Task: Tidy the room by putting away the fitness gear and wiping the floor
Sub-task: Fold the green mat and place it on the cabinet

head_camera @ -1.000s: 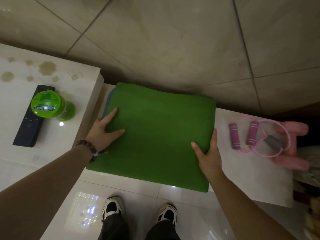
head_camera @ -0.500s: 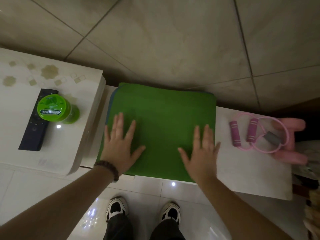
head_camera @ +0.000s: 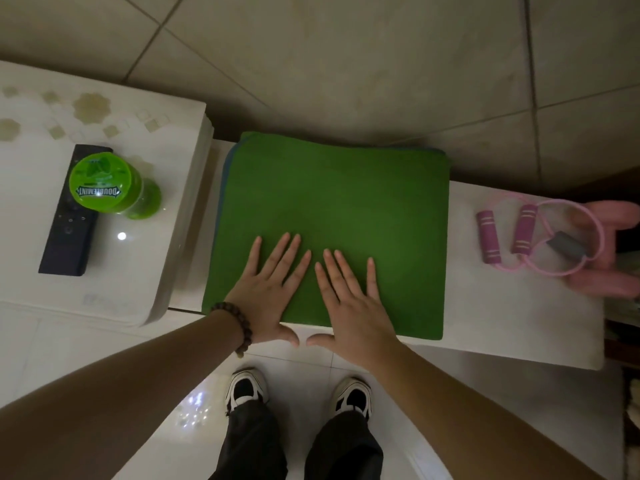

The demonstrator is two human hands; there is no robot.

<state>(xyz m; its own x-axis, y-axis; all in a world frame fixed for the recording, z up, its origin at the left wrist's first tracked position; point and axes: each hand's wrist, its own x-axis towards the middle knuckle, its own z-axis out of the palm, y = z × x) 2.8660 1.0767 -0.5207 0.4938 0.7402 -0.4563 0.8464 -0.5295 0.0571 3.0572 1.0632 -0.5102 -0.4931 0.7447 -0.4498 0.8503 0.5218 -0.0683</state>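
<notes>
The folded green mat is shown lying on the low white shelf, pressed flat under the left hand and right hand, fingers spread and brought from its edges to its middle, so stowing appears nearly complete.

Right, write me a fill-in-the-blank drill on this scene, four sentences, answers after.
1. Both hands, the left hand and the right hand, lie flat on the folded ____ mat.
2. The green canister stands partly on the black ____.
3. The beaded bracelet is on the ____ wrist.
4. The pink resistance band lies to the ____ of the mat.

Missing words: green; remote; left; right
</notes>
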